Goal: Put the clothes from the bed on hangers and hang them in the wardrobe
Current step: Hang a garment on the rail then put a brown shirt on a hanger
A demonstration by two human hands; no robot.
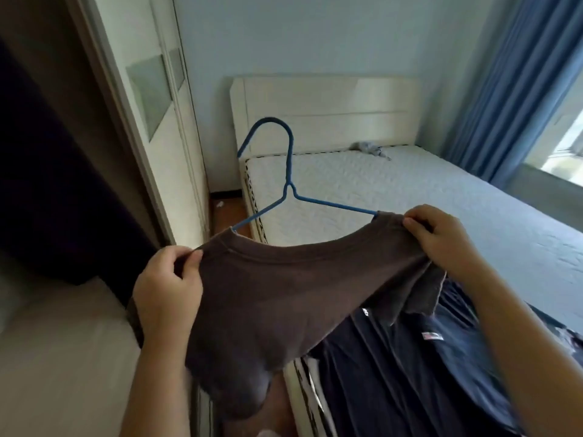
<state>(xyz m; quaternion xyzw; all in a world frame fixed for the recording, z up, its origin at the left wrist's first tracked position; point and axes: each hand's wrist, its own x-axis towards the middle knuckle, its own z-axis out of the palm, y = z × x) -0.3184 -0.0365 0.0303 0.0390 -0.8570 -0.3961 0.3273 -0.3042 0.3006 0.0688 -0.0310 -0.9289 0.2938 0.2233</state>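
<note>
Daylight enters from the window [564, 146] at 3 o'clock, where the pane blows out to near white. The mattress [394, 197] and headboard [325, 111] are evenly lit with soft, faint shadows. Toward 9 o'clock the open wardrobe [47, 168] sinks into near-black with no detail. The overall cast is cool and bluish. Wide-angle distortion bends the curtain [511, 83] and wardrobe door frame near the edges. Focus is slightly soft throughout, with smearing along the bottom edge.

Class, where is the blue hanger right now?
The blue hanger is mid-frame, inside the neck of the brown shirt held up between both hands, hook upward before the headboard.
</note>
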